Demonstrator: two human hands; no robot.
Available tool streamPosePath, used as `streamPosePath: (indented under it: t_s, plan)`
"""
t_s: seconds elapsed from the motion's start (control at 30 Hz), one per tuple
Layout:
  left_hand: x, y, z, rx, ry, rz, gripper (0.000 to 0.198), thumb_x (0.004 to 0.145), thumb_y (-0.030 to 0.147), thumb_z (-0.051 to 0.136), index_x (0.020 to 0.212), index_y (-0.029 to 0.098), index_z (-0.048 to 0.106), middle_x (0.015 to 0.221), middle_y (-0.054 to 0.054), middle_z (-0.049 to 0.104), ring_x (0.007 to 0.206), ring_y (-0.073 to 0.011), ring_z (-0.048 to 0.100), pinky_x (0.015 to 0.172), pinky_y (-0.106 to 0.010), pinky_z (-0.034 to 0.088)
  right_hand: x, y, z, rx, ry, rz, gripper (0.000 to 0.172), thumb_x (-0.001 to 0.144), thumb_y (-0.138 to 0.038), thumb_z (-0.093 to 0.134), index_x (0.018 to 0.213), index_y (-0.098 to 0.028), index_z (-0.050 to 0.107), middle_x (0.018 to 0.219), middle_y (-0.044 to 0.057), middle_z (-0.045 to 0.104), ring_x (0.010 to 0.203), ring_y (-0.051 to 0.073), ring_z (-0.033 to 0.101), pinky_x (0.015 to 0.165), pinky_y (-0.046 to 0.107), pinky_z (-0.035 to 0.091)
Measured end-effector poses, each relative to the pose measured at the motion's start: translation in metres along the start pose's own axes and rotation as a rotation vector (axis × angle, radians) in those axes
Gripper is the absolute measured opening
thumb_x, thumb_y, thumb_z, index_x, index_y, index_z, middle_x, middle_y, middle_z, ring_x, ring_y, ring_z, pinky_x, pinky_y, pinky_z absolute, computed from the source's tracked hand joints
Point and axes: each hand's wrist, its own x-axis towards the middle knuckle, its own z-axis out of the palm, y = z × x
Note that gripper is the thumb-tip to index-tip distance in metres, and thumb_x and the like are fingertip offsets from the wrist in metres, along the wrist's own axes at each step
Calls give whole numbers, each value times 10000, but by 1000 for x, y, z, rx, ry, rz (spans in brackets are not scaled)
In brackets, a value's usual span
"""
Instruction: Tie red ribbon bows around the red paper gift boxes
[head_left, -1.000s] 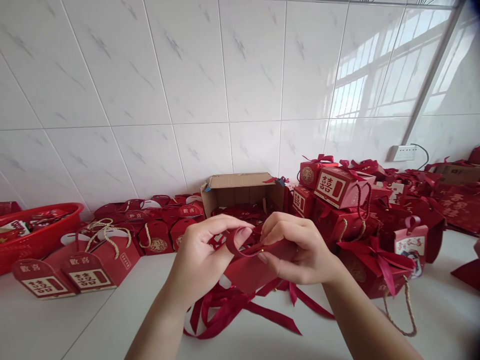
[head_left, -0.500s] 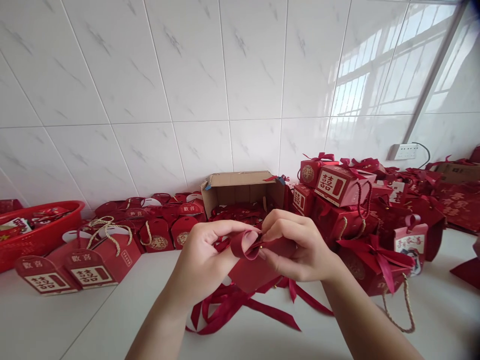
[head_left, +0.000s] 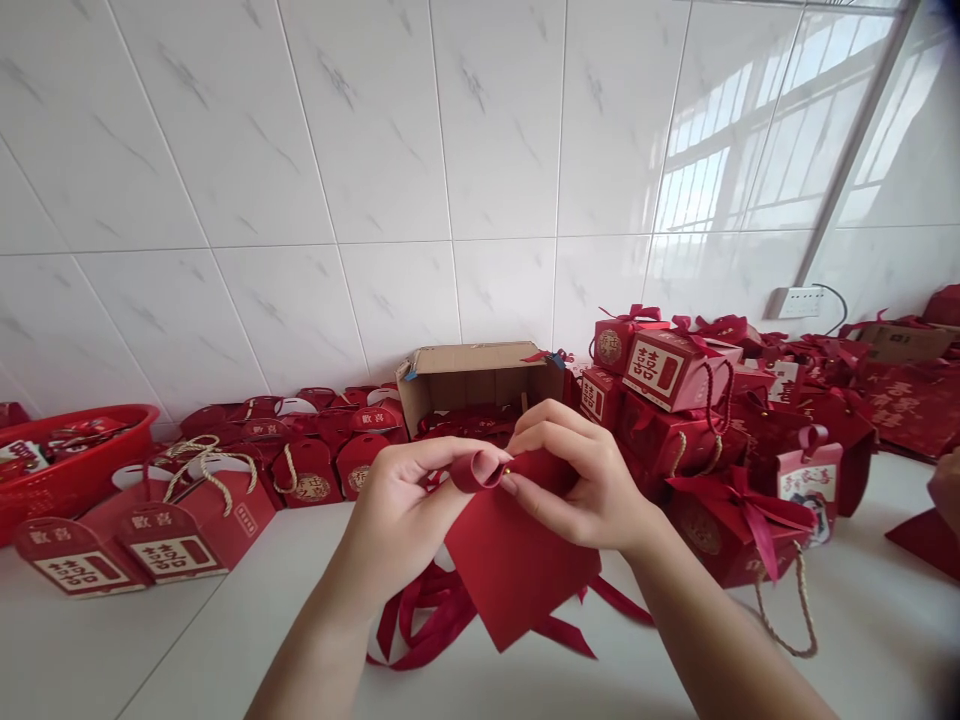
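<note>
My left hand (head_left: 409, 515) is closed, pinching a dark red strap loop (head_left: 466, 472) between thumb and forefinger. My right hand (head_left: 581, 485) is closed on the top edge of a red card gift box (head_left: 517, 570), of which mainly one square front panel shows. A small gold stud (head_left: 508, 470) sits at the base of the loop, between the two hands. The right thumb presses right beside this stud. Behind and below the panel, dark red satin ribbons (head_left: 435, 625) lie on the white table (head_left: 300, 640).
An open cardboard box (head_left: 480, 358) stands against the tiled wall. Red gift boxes line the left, beside a red basin (head_left: 142, 425). More boxes with ribbon bows (head_left: 682, 370) are stacked at right. Another person's hand (head_left: 949, 490) shows at the right edge, by a red piece.
The red panel has swung down and toward me, so its face now shows in full and covers part of the ribbons. Both hands keep their pinch. Another person's hand has come in at right.
</note>
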Motion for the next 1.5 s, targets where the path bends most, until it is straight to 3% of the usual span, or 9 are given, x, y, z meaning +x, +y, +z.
streamPosePath:
  t_s: [0.33, 0.47, 0.6, 0.73, 0.97, 1.17, 1.3, 1.43, 1.5]
  plan:
    - [-2, -3, -5, 66, -3, 74, 165, 843, 353, 630, 882, 258, 758, 926, -30, 737, 885, -194, 674, 752, -250, 562, -2, -6, 2, -13, 20, 79, 55, 820, -175, 625, 853, -189, 583, 790, 50, 592, 706, 153, 580, 591, 279, 503]
    - [-4, -4, -12, 70, -103, 2, 171, 853, 350, 621, 980, 292, 719, 944, -8, 725, 882, -170, 670, 739, -217, 560, -3, -6, 2, -25, 17, -21, 63, 830, -144, 595, 853, -194, 564, 795, 53, 572, 705, 153, 564, 580, 277, 503]
    - [-6, -2, -17, 61, -186, -52, 274, 888, 341, 570, 1155, 329, 634, 1120, -6, 680, 1041, -180, 636, 858, -238, 543, -4, -4, 2, -39, 20, -170, 119, 833, -102, 581, 916, -187, 579, 819, 58, 558, 729, 150, 568, 600, 265, 524]
    - [-6, 1, -15, 82, -235, 43, 220, 912, 304, 534, 1086, 315, 669, 1068, -4, 673, 994, -156, 631, 842, -210, 529, -5, -2, 2, -67, 41, -243, 153, 814, -60, 586, 923, -168, 588, 814, 61, 549, 737, 151, 559, 599, 265, 523]
    - [-8, 5, -15, 43, -235, 78, 172, 911, 270, 538, 1038, 269, 654, 982, -7, 684, 884, -148, 654, 760, -207, 545, -8, -1, -2, -120, 64, -294, 194, 782, -45, 615, 932, -168, 606, 808, 66, 551, 716, 165, 551, 600, 314, 515]
    - [-10, 4, -18, 64, -285, 211, 197, 870, 166, 567, 1050, 226, 621, 1120, -50, 649, 1044, -201, 618, 847, -266, 549, -5, -5, 0, -128, 145, -299, 160, 783, -37, 604, 882, -162, 624, 786, 58, 547, 694, 158, 573, 588, 298, 532]
    - [-4, -3, -5, 74, -90, 261, 111, 863, 157, 601, 937, 233, 634, 1026, -6, 656, 989, -144, 622, 821, -204, 537, -2, -5, 6, -90, 193, -207, 133, 793, -57, 616, 864, -170, 621, 807, 58, 564, 715, 152, 595, 601, 275, 541]
    - [3, -10, 2, 156, 61, 264, 85, 865, 190, 613, 923, 237, 654, 959, 14, 653, 896, -106, 617, 806, -176, 513, 0, -1, 9, 0, 175, 56, 64, 788, -153, 673, 815, -189, 627, 777, 40, 602, 709, 153, 599, 617, 283, 523]
    - [5, -12, 2, 181, 88, 261, 89, 864, 210, 617, 935, 242, 662, 988, 12, 648, 907, -110, 610, 820, -187, 510, 1, 0, 9, 111, 134, 214, 119, 778, -201, 703, 880, -192, 642, 819, 43, 639, 757, 159, 616, 676, 291, 530]
